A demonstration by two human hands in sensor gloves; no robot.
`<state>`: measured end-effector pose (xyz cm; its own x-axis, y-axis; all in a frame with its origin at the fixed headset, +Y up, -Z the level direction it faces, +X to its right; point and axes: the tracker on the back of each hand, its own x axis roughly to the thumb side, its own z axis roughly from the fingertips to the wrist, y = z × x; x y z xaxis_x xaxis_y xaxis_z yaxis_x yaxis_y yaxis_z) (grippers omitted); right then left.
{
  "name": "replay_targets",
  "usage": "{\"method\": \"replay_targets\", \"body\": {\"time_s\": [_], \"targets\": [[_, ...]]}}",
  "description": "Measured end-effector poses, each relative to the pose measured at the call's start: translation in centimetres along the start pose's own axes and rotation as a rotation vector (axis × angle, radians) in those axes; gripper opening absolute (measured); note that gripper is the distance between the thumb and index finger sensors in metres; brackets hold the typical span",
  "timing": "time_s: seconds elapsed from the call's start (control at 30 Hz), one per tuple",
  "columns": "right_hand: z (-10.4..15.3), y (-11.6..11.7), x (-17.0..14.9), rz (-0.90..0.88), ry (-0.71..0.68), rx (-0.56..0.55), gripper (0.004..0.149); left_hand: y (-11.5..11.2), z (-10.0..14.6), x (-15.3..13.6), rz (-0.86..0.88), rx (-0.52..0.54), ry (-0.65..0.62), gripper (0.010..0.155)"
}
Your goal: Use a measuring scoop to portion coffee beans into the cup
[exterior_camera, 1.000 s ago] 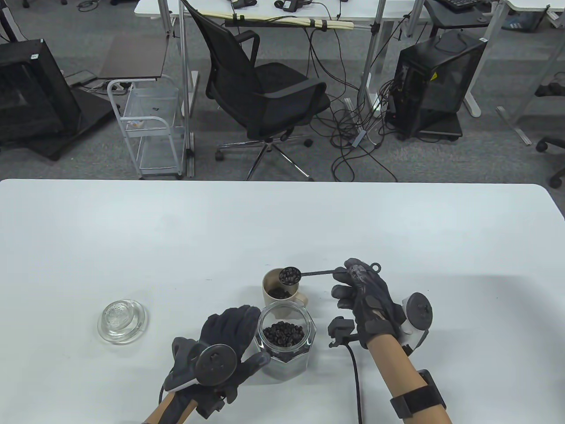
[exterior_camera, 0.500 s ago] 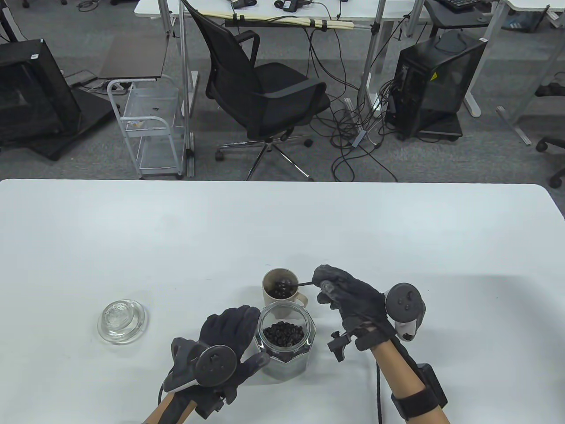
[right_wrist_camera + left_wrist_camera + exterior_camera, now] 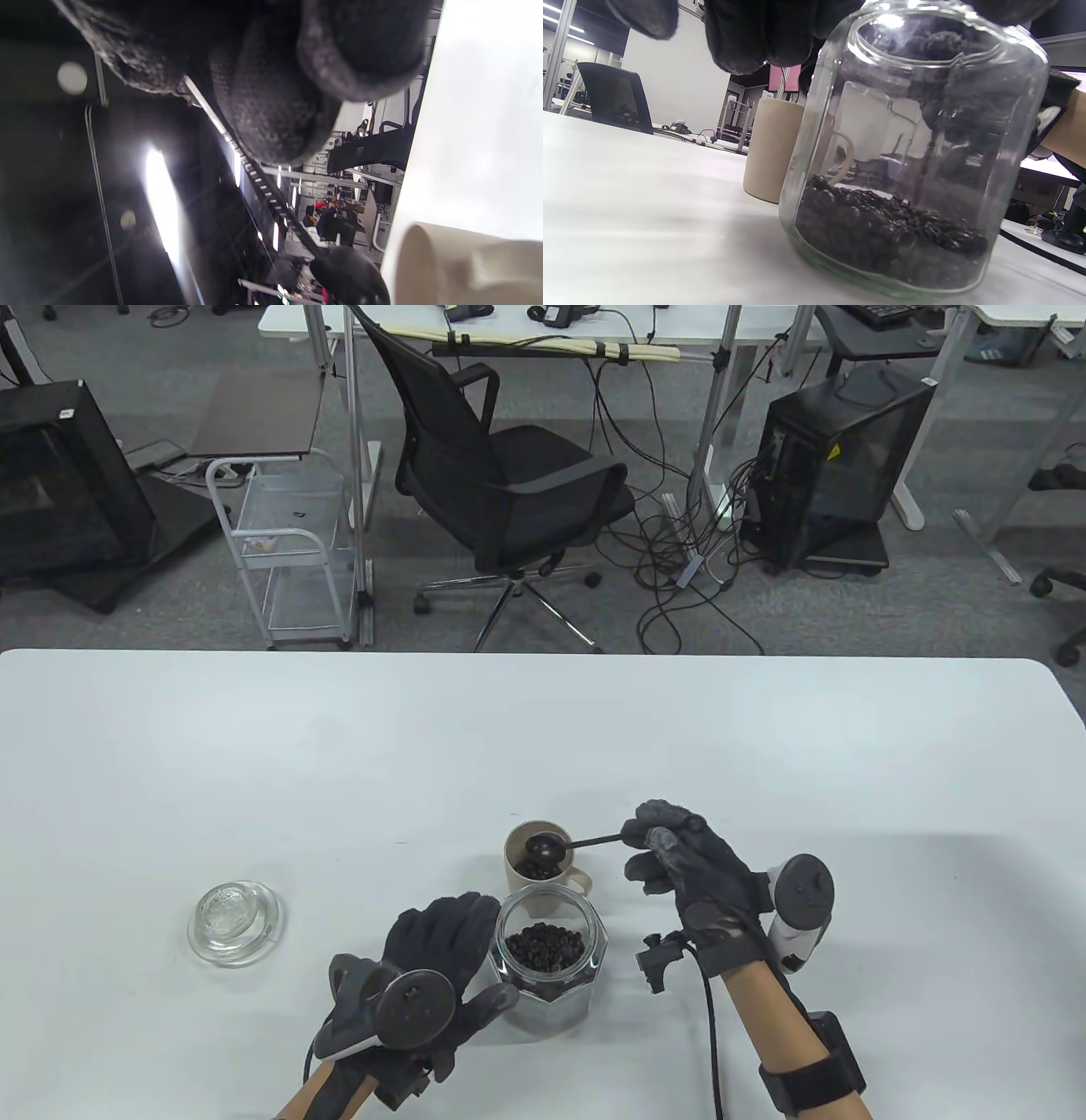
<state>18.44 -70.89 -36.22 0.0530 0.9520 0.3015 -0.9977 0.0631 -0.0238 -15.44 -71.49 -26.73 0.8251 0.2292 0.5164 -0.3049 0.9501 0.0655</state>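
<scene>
The left hand (image 3: 441, 963) wraps the bean jar (image 3: 549, 963), steadying it; at its twelve o'clock, the right hand (image 3: 691, 869) pinches the scoop (image 3: 543, 846) over the cup (image 3: 536, 865).

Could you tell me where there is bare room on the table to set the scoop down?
Bare table lies beyond the cup and between lid and left hand. It is crowded where cup, jar and right hand meet.
</scene>
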Motion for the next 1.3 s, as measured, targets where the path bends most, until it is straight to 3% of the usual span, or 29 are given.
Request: {"method": "replay_targets", "body": {"time_s": [0.23,0.33,0.53,0.7,0.83,0.97,1.3], "targets": [[0.2,-1.9,-0.5,-0.308,0.105,-0.117,0.048,0.0,0.0,0.0,-0.001,0.0,0.001,0.09],[0.1,-2.3,-0.2,-0.335,0.085,-0.097,0.048,0.0,0.0,0.0,-0.001,0.0,0.001,0.09],[-0.1,-1.3,0.8,-0.287,0.024,0.052,0.045,0.0,0.0,0.0,0.0,-0.001,0.001,0.09],[0.3,0.7,2.0,-0.141,-0.053,0.181,0.044,0.0,0.0,0.0,0.0,-0.001,0.001,0.09],[1.0,2.5,3.5,0.107,-0.167,0.273,0.044,0.0,0.0,0.0,0.001,-0.003,0.001,0.09],[1.8,4.4,4.8,0.299,-0.26,0.446,0.044,0.0,0.0,0.0,0.001,-0.002,0.001,0.09],[3.7,7.4,5.9,0.607,-0.389,0.563,0.045,0.0,0.0,0.0,-0.007,-0.003,-0.001,0.091]]}}
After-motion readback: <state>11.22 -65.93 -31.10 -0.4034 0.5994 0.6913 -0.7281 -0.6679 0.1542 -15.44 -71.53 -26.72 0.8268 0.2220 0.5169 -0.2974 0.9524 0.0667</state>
